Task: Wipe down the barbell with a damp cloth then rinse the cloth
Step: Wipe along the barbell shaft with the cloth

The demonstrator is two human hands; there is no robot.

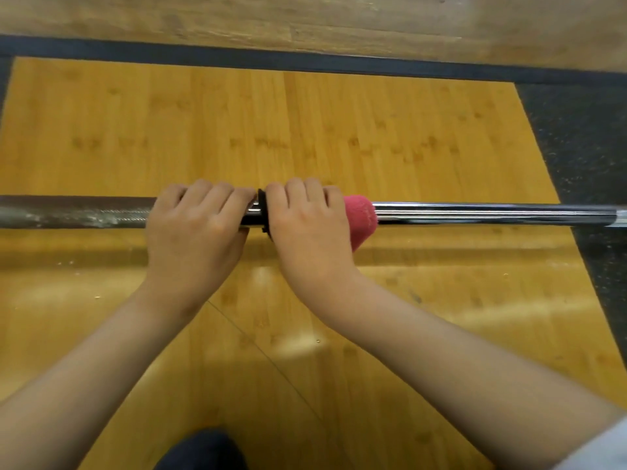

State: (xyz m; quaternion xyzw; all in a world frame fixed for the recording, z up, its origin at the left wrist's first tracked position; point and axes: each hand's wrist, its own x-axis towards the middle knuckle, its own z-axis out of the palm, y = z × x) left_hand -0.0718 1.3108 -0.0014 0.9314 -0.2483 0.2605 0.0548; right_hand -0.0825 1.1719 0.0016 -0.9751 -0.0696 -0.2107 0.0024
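A steel barbell [492, 214] runs left to right across the head view, above a wooden platform. Its left shaft is dull with white chalky marks, its right sleeve is shiny chrome. My left hand [196, 232] grips the shaft just left of the black collar [262, 208]. My right hand [308, 228] grips a pink cloth [363, 218] wrapped round the sleeve just right of the collar. Only the cloth's right end shows past my fingers.
The yellow wooden platform [305, 130] lies under the bar, bordered by black rubber flooring [583, 147] at the right and a dark strip at the back. A dark knee or shoe [203, 449] shows at the bottom edge.
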